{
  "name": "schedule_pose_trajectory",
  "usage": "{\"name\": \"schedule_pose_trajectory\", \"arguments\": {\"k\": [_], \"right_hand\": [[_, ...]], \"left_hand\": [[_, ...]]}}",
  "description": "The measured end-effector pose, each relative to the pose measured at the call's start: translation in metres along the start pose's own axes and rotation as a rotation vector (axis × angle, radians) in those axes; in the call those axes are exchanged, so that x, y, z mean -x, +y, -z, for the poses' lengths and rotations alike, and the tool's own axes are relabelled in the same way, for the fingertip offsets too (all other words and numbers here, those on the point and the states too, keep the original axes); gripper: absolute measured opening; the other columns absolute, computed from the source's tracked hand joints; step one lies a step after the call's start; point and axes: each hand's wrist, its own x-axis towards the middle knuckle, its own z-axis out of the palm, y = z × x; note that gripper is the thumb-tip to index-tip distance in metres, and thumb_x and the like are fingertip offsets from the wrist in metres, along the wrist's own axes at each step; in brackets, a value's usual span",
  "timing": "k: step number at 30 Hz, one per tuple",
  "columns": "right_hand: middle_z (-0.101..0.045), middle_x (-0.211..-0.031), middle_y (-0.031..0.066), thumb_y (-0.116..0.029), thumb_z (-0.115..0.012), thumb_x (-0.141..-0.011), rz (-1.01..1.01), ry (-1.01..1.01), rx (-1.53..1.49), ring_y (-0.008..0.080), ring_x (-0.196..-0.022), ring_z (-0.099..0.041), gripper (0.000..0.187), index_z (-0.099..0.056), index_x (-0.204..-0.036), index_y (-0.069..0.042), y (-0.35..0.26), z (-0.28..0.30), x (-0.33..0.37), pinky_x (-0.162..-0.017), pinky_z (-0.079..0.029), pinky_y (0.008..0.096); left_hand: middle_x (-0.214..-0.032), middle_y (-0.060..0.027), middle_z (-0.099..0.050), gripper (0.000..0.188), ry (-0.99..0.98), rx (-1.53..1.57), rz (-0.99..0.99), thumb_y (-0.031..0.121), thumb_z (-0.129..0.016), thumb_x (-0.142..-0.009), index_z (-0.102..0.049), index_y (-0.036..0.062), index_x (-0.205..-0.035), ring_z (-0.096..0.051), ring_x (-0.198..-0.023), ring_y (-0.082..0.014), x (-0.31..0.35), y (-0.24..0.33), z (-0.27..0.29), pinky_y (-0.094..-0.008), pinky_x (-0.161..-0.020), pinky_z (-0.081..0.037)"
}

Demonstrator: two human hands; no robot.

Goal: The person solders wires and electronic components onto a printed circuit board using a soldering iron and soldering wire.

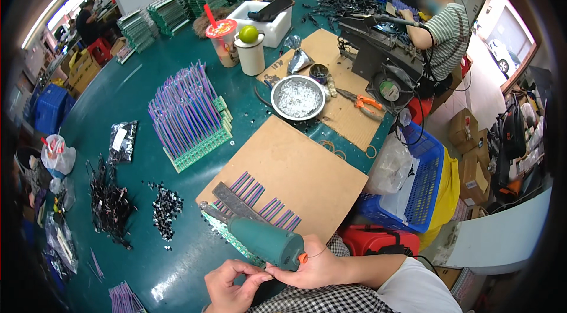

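My left hand [233, 285] is closed in a pinch near the table's front edge, thumb against forefinger. Its fingertips meet those of my right hand [316, 267], also closed, beside a teal cylinder [267, 242] with an orange piece at its end. What the fingertips hold is too small to make out. The cylinder lies across a green circuit board strip [227, 233]. A dark flat bar [236, 200] lies over a row of purple, blue and black wires [283, 213] on a brown board [298, 171].
Left lie small black parts [165, 209], black cables [109, 200] and wired circuit boards [192, 115]. Beyond the board are a metal bowl [297, 98], orange pliers [363, 103], a cup [223, 44] and a mug [251, 56]. A blue basket [428, 180] stands right; a co-worker [443, 35] sits far right.
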Motion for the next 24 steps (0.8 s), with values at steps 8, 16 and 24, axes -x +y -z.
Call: {"name": "schedule_pose_trajectory", "arguments": {"k": [8,16,24], "right_hand": [[-0.064,-0.081,0.0067,-0.004,-0.069,-0.073,-0.084,-0.041,0.121,0.0107,-0.074,-0.062,0.016,-0.059,-0.085,0.0,-0.003,0.006,-0.001,-0.065,-0.049,0.0234],[-0.061,-0.076,0.0095,-0.006,-0.065,-0.074,0.064,-0.021,0.107,0.0205,-0.067,-0.062,0.035,-0.051,-0.105,-0.001,-0.004,0.001,0.003,-0.062,-0.048,0.0298],[-0.065,-0.08,0.0047,-0.011,-0.068,-0.075,-0.109,-0.064,0.258,0.0163,-0.072,-0.064,0.013,-0.063,-0.085,-0.005,-0.006,0.033,0.023,-0.065,-0.05,0.0249]], "left_hand": [[-0.075,-0.0041,-0.065,0.007,-0.198,-0.117,0.074,0.002,-0.066,-0.079,-0.065,-0.002,-0.085,-0.058,-0.066,-0.0083,-0.008,0.01,0.008,-0.0207,-0.06,-0.046],[-0.08,-0.0067,-0.065,0.007,-0.281,0.075,0.309,0.0,-0.061,-0.083,-0.065,-0.0036,-0.088,-0.059,-0.073,-0.0106,-0.001,0.002,0.014,-0.0217,-0.068,-0.046],[-0.071,-0.009,-0.062,0.011,-0.13,0.106,0.254,0.005,-0.058,-0.085,-0.06,-0.0063,-0.083,-0.057,-0.062,-0.0126,-0.021,-0.044,0.035,-0.0241,-0.059,-0.048]]}}
